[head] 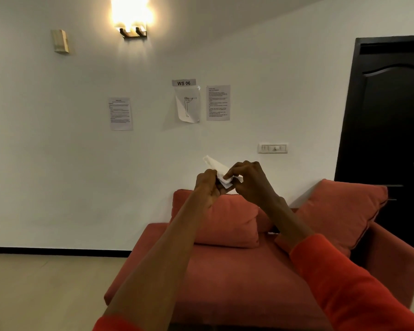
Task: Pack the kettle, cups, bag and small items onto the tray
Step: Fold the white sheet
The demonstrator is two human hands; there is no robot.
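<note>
Both my hands are raised in front of me, above a red sofa. Between them is a small folded white paper item [215, 166], like a napkin or sachet, its free end pointing up and left. My left hand [207, 185] grips its lower part with curled fingers. My right hand [249, 181] pinches the same piece from the right with thumb and fingertips. No kettle, cups, bag or tray appear in this view.
A red sofa [225, 278] with two red cushions [227, 223] stands below my arms against a white wall. A dark door [390, 130] is at the right. Papers and a switch plate [272, 148] hang on the wall; beige floor lies at the left.
</note>
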